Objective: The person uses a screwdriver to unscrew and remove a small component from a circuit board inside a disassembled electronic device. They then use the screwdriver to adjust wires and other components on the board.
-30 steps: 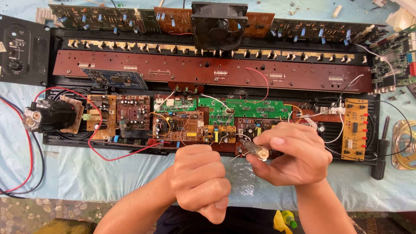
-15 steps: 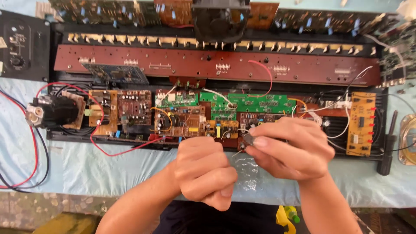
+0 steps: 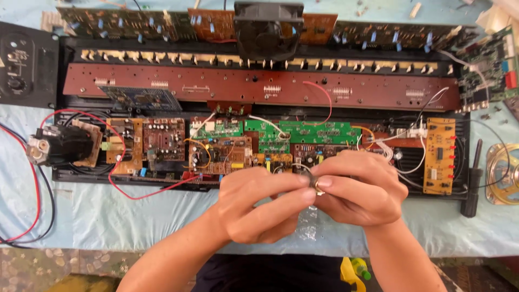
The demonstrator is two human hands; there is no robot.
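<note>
The left hand and right hand meet fingertip to fingertip, both pinching a small metallic part near frame centre. At twelve o'clock from it lies the green circuit board; a black screwdriver rests at three o'clock.

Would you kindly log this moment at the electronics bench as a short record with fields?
Setting: opened black chassis full of circuit boards, on a light blue cloth
Left hand: fingers pinch a small metal part
Right hand: fingers grip the same part from the other side
Position: both hands meet just in front of the chassis
Behind the hands: green board, long red-brown board, black fan
Left side: red wire, black transformer
Right side: yellow board, black screwdriver
</note>
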